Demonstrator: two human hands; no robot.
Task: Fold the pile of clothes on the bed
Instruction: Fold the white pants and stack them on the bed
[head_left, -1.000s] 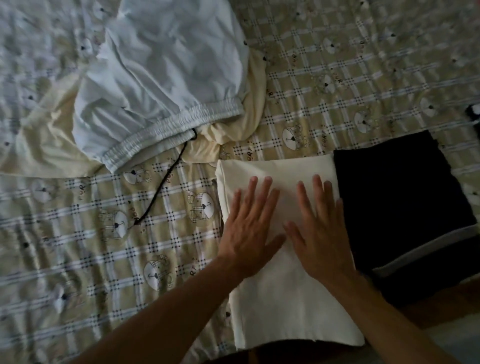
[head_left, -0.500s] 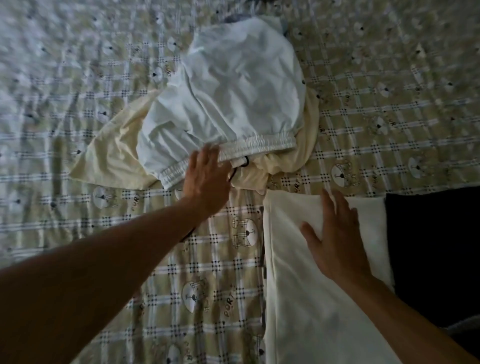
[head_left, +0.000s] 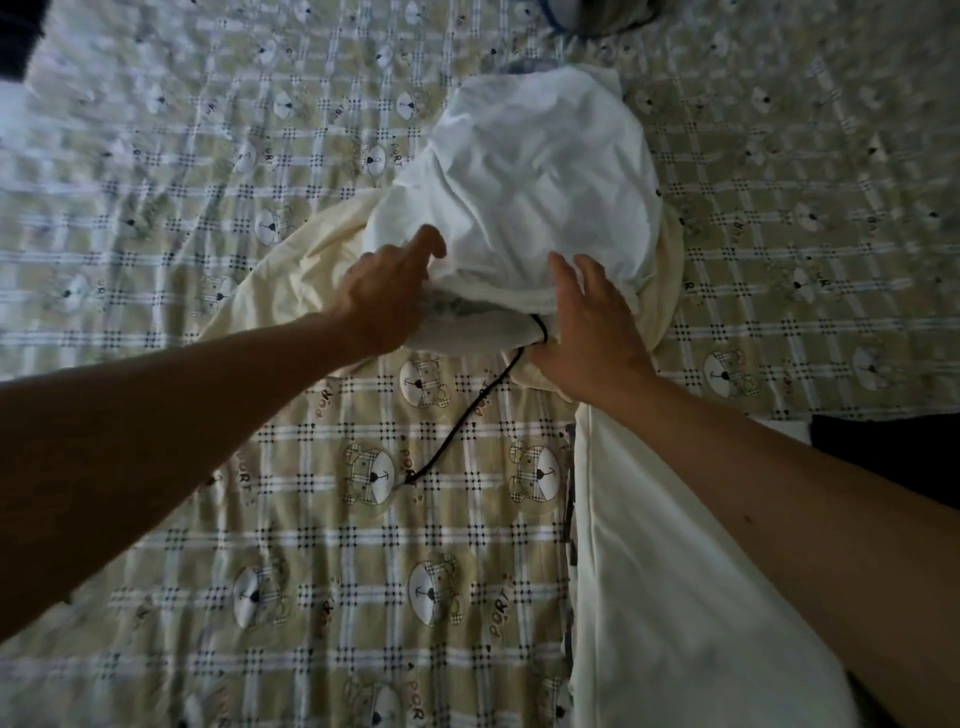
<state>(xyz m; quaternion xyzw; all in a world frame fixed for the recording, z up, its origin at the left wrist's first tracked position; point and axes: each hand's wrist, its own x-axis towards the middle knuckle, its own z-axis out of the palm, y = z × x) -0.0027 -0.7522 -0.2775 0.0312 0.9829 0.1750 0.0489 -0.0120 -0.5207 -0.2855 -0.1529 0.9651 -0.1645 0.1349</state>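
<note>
White drawstring shorts (head_left: 530, 182) lie crumpled in the middle of the bed, on top of a cream garment (head_left: 291, 280). My left hand (head_left: 384, 296) grips the shorts' waistband at its left side, which is lifted and bunched. My right hand (head_left: 587, 322) rests on the waistband's right end with its fingers spread; whether it grips cannot be seen. A black drawstring (head_left: 467, 410) trails from the waistband toward me. A folded cream garment (head_left: 665, 597) lies at the lower right under my right forearm, with a folded dark garment (head_left: 893, 452) beside it.
The bed is covered by a beige checked sheet with bear prints (head_left: 363, 571). A grey-blue object (head_left: 597, 15) sits at the top edge. A dark shape (head_left: 15, 36) fills the top left corner.
Both hands left the folded cream garment. The left hand reached the shorts first and took the waistband; the right hand has now joined it. The view shifted forward.
</note>
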